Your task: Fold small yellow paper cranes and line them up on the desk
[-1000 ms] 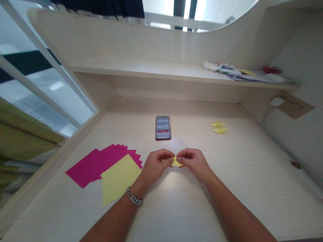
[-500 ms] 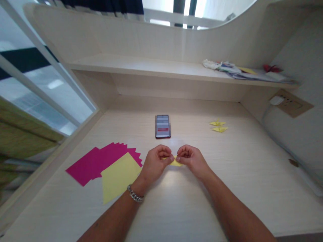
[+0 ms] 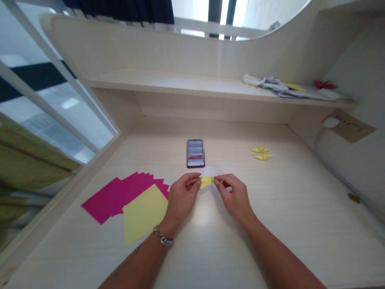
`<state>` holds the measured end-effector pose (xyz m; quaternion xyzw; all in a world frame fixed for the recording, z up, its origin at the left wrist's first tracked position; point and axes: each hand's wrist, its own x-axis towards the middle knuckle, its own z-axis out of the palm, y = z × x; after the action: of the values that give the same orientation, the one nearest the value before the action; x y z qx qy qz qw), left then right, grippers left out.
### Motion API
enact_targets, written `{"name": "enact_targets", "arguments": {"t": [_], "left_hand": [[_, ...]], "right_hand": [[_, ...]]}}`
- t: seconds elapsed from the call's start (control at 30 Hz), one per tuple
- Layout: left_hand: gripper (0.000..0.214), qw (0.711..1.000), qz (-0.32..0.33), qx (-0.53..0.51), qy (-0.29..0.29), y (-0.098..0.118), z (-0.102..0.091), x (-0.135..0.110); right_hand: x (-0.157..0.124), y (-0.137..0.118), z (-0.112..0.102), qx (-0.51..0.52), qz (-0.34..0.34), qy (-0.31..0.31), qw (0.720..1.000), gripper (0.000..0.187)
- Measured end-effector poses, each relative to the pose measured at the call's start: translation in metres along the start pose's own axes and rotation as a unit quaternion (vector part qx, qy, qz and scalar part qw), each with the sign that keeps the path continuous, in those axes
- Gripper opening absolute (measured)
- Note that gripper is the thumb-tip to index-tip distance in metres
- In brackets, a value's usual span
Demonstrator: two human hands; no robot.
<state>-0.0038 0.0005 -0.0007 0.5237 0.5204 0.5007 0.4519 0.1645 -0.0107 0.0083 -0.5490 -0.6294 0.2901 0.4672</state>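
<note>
A small folded yellow paper (image 3: pixel 206 182) is pinched between both hands just above the desk (image 3: pixel 270 224). My left hand (image 3: pixel 182 197), with a metal bracelet at the wrist, grips its left end with thumb and fingertips. My right hand (image 3: pixel 233 195) pinches its right end. A phone (image 3: pixel 195 153) lies flat just beyond the hands. To the left of my left hand a yellow square sheet (image 3: pixel 144 213) rests on a fanned stack of magenta sheets (image 3: pixel 117 194).
Two small folded yellow paper figures (image 3: pixel 261 153) lie on the desk at the right rear. A shelf (image 3: pixel 180 84) above the desk carries a pile of papers (image 3: pixel 288 88) and a red folded figure (image 3: pixel 323 84). A wall socket plate (image 3: pixel 349 126) is at the right.
Both hands have moved slightly away from me toward the phone, and the folded yellow paper now shows more between the fingertips, stretched lengthwise.
</note>
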Motion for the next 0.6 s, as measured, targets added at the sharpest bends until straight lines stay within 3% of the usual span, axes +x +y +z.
{"name": "enact_targets", "arguments": {"t": [0.1,0.2,0.33,0.4,0.53,0.6], "left_hand": [[0.026,0.999,0.027,0.027,-0.002,0.005,0.004,-0.006],[0.025,0.996,0.056,0.063,-0.043,0.01,0.009,-0.012],[0.025,0.989,0.081,0.079,-0.091,0.012,0.009,-0.014],[0.023,0.989,0.081,0.096,-0.075,0.012,0.006,-0.013],[0.023,0.979,0.091,0.183,0.016,0.015,-0.003,-0.007],[0.024,0.98,0.088,0.178,-0.002,0.016,-0.004,-0.005]], "right_hand": [[-0.003,-0.004,0.008,0.068,0.025,-0.05,0.996,0.025],[-0.001,0.0,0.015,0.162,0.081,-0.085,0.98,0.031],[0.005,0.015,0.015,0.206,0.136,-0.068,0.967,0.034],[0.007,0.021,0.012,0.199,0.157,-0.056,0.966,0.032],[0.008,0.021,0.008,0.187,0.176,-0.068,0.964,0.028],[0.007,0.018,0.007,0.189,0.173,-0.085,0.963,0.025]]}}
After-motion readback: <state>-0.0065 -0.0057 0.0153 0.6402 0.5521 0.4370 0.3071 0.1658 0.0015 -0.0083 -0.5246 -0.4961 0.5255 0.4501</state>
